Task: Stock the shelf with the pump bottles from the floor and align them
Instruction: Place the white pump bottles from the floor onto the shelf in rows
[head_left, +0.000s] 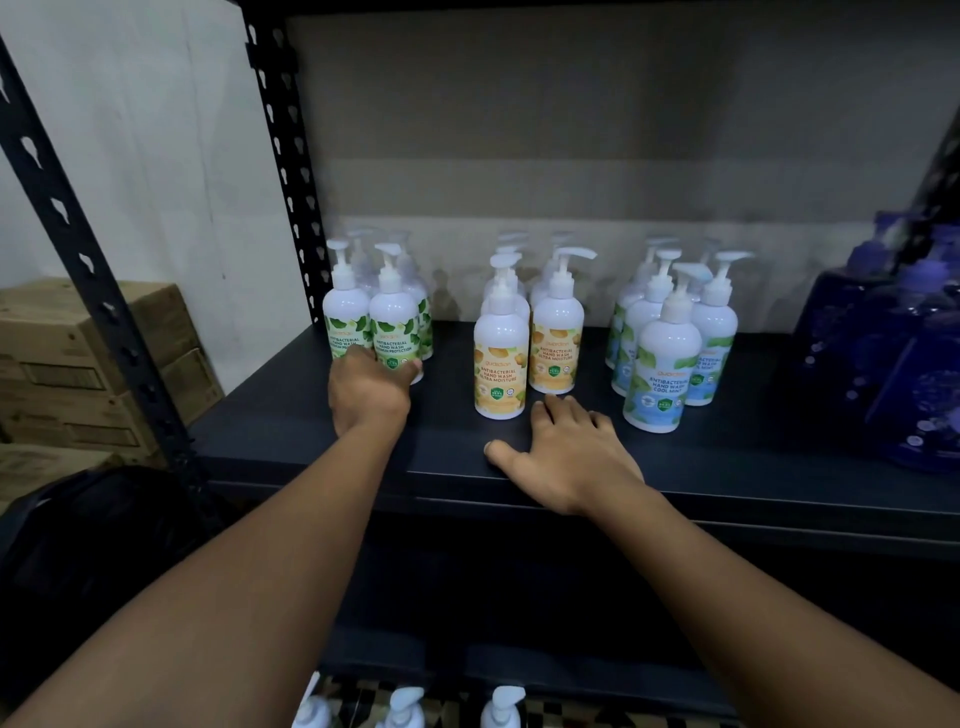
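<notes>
My left hand (369, 389) grips the green-label bottle (393, 325) at its base; right hand (566, 457) rests flat, released, on the shelf (753, 457). Recommend sliding it low, label forward.

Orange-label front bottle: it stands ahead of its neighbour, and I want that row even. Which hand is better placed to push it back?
Probably the right. The right hand lies open on the shelf close to the orange-label front bottle; the left hand grips a green-label bottle farther left.

White pump bottles (395, 322) with green leaf labels, yellow-orange labelled bottles (553, 338), blue-green mint labels (658, 379), dark shelf (291, 415), purple-blue bottles (904, 332)
</notes>
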